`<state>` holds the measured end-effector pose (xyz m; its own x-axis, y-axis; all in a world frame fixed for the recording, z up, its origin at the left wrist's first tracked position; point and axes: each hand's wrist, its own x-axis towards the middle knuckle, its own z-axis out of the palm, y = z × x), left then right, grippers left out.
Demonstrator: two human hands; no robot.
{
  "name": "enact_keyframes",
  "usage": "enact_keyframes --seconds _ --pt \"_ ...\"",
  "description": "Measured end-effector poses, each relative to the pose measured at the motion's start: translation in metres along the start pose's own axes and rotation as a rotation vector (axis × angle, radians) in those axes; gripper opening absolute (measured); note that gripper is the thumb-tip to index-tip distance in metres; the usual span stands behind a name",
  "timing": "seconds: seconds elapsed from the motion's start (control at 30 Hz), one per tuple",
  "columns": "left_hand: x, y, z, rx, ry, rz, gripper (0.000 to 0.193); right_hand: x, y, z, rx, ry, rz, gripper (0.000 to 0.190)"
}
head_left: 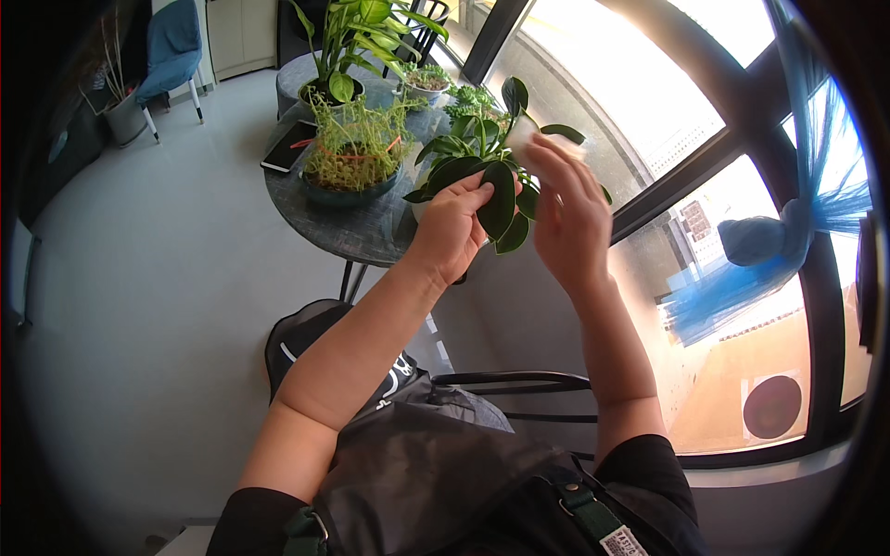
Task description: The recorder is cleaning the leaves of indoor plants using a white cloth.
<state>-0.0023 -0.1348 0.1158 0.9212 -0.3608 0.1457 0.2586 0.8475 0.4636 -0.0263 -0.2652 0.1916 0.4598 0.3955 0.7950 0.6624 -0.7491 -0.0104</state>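
A potted plant with dark green leaves [445, 174] stands at the right side of the round table. My left hand [455, 219] pinches one of its broad leaves [498, 201], thumb on top and fingers beneath. To the right, my right hand [570, 194] is raised beside the plant, its fingers on a white cloth or tissue [521, 137] against the upper leaves. That hand is slightly blurred. The pot is mostly hidden by foliage and my left hand.
The dark round table [313, 226] also bears a bowl of thin-stemmed plants [354, 156], a phone or tablet [285, 149], a tall leafy plant [341, 42] and small succulents [425, 78]. A window frame [667, 181] and a tied blue net curtain [758, 236] are at right; a black metal chair [514, 379] is below.
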Motion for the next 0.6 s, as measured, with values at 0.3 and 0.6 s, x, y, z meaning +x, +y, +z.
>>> enact_keyframes --seconds 0.3,0.6 --pt "0.004 -0.003 -0.012 0.016 -0.036 -0.004 0.036 -0.013 -0.005 0.011 -0.166 -0.289 -0.029 0.035" --pt "0.003 -0.003 -0.011 0.162 -0.044 -0.029 0.042 -0.018 -0.001 0.018 -0.129 -0.27 0.024 0.042"
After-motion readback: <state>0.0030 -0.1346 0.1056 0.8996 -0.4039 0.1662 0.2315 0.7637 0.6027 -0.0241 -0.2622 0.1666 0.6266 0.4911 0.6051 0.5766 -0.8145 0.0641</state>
